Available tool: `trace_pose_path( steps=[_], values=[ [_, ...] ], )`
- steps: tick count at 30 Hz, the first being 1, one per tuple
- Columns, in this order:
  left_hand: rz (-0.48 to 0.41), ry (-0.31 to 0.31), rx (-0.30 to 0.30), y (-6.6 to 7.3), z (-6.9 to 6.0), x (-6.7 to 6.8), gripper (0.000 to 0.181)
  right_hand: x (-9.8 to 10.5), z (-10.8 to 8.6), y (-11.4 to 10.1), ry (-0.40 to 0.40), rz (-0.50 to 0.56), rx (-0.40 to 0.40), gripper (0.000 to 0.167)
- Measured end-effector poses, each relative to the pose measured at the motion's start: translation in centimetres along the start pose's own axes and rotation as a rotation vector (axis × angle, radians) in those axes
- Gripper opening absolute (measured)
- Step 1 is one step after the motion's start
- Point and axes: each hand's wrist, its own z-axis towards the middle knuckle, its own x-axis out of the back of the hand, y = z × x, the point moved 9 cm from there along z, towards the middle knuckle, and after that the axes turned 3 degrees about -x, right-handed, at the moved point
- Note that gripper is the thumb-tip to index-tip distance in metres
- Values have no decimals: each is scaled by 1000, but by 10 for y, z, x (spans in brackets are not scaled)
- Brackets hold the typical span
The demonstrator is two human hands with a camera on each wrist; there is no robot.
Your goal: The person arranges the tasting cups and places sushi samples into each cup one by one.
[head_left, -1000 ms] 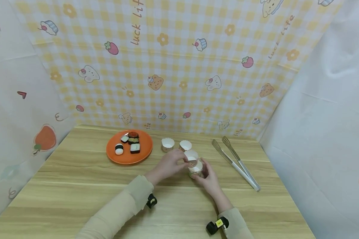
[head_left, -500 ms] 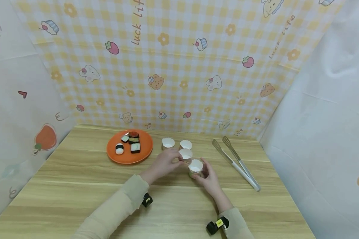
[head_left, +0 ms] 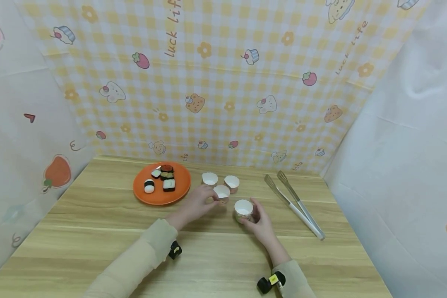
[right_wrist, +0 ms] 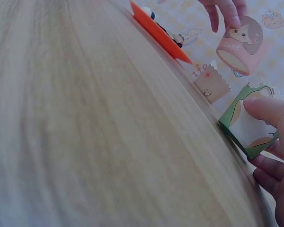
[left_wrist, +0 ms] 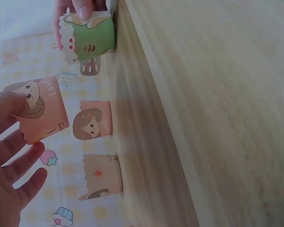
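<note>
My left hand (head_left: 194, 205) pinches a pink paper baking cup (left_wrist: 42, 111) with a girl's face and "LOVE" printed on it. In the right wrist view this cup hangs tilted above the table. My right hand (head_left: 261, 224) grips a green paper baking cup (right_wrist: 248, 124), which sits on the table with its scalloped white rim up. Behind the held cups stand two more: a pink cup (left_wrist: 93, 120) with a similar face and a beige cup (left_wrist: 102, 175) with a red star. Fingers hide part of both held cups.
An orange plate (head_left: 179, 194) with several sushi pieces (head_left: 167, 176) lies to the left on the wooden table (head_left: 223, 256). Metal tongs (head_left: 298, 209) lie spread at the right. A checked yellow cloth (head_left: 223, 82) hangs behind the table.
My left hand has lifted the pink cup away from the green one and carried it to the left, in front of the two standing cups. My right hand stays on the green cup.
</note>
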Motion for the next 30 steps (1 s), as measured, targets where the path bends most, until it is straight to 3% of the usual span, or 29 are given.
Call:
trace_pose_path(
  steps=[7, 14, 30],
  values=[
    [62, 1, 23, -13, -9, 3, 8, 1, -1, 1, -1, 3, 24, 79],
    [64, -10, 74, -22, -15, 5, 8, 1, -10, -31, -28, 5, 15, 76],
    [111, -33, 92, -37, -22, 6, 8, 1, -10, -34, -28, 4, 37, 75]
  ],
)
